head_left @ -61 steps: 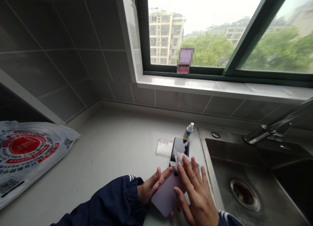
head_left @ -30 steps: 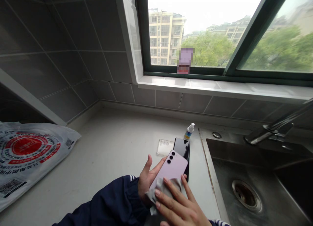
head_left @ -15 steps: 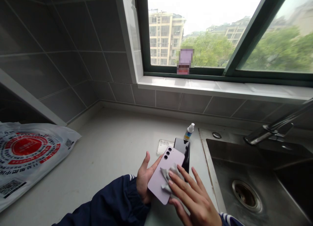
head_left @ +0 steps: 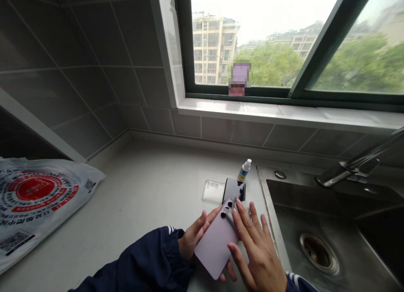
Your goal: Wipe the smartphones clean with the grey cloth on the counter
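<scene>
My left hand (head_left: 196, 235) holds a lilac smartphone (head_left: 215, 243) from below, its back and round camera lenses facing up, with fingertips showing past the lower right edge. Over the phone's upper right side lies my right hand (head_left: 257, 245), fingers stretched out and pressing a thin grey cloth (head_left: 234, 203) near the lenses. Most of the cloth is hidden under those fingers. Just beyond the phone, a clear phone case (head_left: 213, 191) rests on the counter beside a dark, glossy flat object (head_left: 234, 189), partly covered by my hands and the phone.
A small white-capped bottle (head_left: 244, 170) stands behind the dark object. To the right are a steel sink (head_left: 274, 199) and a faucet (head_left: 341, 174). A printed plastic bag (head_left: 41, 199) lies on the counter (head_left: 142, 191) at left, with a window (head_left: 268, 39) above.
My right hand has slid the cloth up the phone's back to the camera lenses. The phone has shifted slightly right and toward me.
</scene>
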Motion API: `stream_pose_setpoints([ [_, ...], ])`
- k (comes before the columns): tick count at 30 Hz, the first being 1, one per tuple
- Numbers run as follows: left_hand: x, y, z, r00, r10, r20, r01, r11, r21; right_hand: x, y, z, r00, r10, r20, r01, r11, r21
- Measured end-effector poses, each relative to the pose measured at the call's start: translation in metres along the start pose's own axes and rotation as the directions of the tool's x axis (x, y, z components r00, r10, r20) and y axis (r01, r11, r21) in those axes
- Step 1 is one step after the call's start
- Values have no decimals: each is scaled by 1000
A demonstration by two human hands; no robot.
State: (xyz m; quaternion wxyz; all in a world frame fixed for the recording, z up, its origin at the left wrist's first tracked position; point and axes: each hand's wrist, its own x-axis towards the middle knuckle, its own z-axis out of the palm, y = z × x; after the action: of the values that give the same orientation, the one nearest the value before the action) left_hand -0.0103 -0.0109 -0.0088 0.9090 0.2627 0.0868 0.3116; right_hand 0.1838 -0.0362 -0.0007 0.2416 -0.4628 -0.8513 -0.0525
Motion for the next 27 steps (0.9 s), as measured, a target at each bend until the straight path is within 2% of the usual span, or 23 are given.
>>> stream_pose_setpoints([
  [4,-3,-1,-3,999,-31,-8,32,997,67,-1,-1,2,1000,2,5,-2,1000,-24],
  [10,-4,-3,0,992,43,-122,-29,993,112,-1,-5,0,999,-44,31,46,997,-57],
  [13,-3,-1,8,984,78,-163,-64,994,89,1,-9,0,993,-108,44,110,993,-52],
  [16,-1,2,14,986,82,-143,-77,996,44,2,-13,3,980,-195,32,196,979,-60],
  [22,2,1,11,985,139,-98,-145,988,-57,3,-15,6,906,-422,-28,419,904,-84],
  [24,2,-1,9,985,136,-102,-144,987,-74,3,-15,5,904,-425,-36,421,903,-80],
  [27,1,-1,9,977,143,-157,-154,986,-58,1,-14,2,947,-320,-10,318,945,-77],
])
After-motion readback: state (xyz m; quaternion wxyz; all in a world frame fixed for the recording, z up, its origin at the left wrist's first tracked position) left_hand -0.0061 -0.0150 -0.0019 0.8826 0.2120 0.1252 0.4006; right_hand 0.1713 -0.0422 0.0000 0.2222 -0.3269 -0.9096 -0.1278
